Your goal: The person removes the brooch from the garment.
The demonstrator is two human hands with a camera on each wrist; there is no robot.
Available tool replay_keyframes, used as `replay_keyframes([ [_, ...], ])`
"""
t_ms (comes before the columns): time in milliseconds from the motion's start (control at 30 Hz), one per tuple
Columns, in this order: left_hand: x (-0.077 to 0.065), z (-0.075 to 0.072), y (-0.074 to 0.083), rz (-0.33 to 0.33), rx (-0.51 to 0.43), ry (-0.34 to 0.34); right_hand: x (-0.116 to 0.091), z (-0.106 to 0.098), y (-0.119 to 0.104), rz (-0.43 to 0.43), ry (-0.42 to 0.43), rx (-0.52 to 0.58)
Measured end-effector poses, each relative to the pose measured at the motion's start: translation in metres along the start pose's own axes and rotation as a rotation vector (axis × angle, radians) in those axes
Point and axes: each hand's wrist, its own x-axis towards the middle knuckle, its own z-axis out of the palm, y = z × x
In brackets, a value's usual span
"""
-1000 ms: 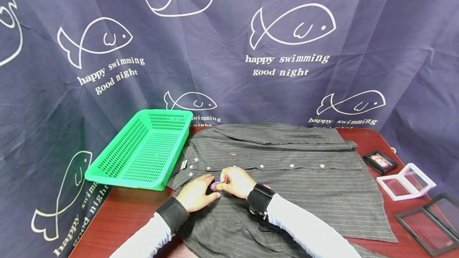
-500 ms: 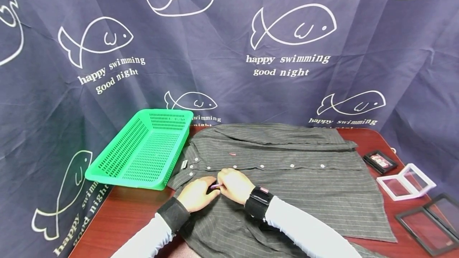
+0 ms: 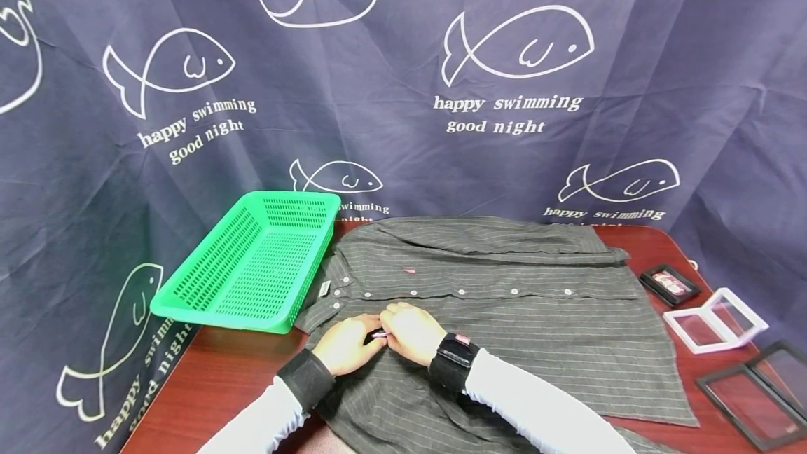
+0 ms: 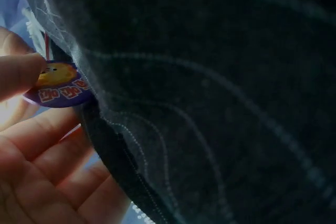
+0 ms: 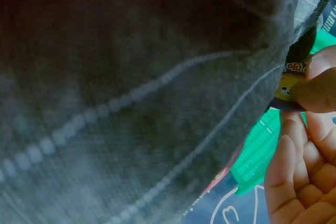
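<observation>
A dark grey pinstriped button-up shirt (image 3: 536, 356) lies spread on the table. At its upper front, both hands meet over a small purple badge with a yellow cartoon face (image 4: 60, 90). In the head view only a thin edge of the badge (image 3: 379, 334) shows between the hands. My left hand (image 3: 343, 345) has its thumb on the badge's printed face, with fingers behind it. My right hand (image 3: 411, 333) pinches the badge too, seen in the right wrist view with the thumb over the yellow face. Shirt cloth touches the badge and hides part of it; its back is hidden.
A green plastic basket (image 3: 252, 265) stands at the left. Along the right edge lie a small black case (image 3: 670, 284), a white hinged frame (image 3: 715, 321) and a black hinged frame (image 3: 756, 394). A fish-print curtain (image 3: 403, 90) hangs behind the table (image 3: 214, 370).
The badge has turned from showing its printed face to nearly edge-on in the head view. My right hand has rotated and shifted slightly left, against the left fingertips. The left hand barely moved.
</observation>
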Motion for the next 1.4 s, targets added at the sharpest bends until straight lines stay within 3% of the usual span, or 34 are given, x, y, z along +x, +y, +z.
replay_keyframes([
  [267,0.002,-0.006,-0.003,0.005,-0.072,-0.054,0.000,-0.002,0.001,0.005,-0.035,0.024],
  [600,0.002,-0.009,0.002,-0.010,-0.065,-0.088,-0.003,0.000,0.003,-0.020,-0.019,0.056],
  [1000,0.000,-0.009,0.008,-0.017,-0.038,-0.087,-0.004,-0.007,0.006,0.008,-0.106,0.155],
  [1400,-0.002,-0.014,0.011,-0.048,-0.028,-0.146,-0.002,-0.018,0.012,0.024,-0.197,0.240],
])
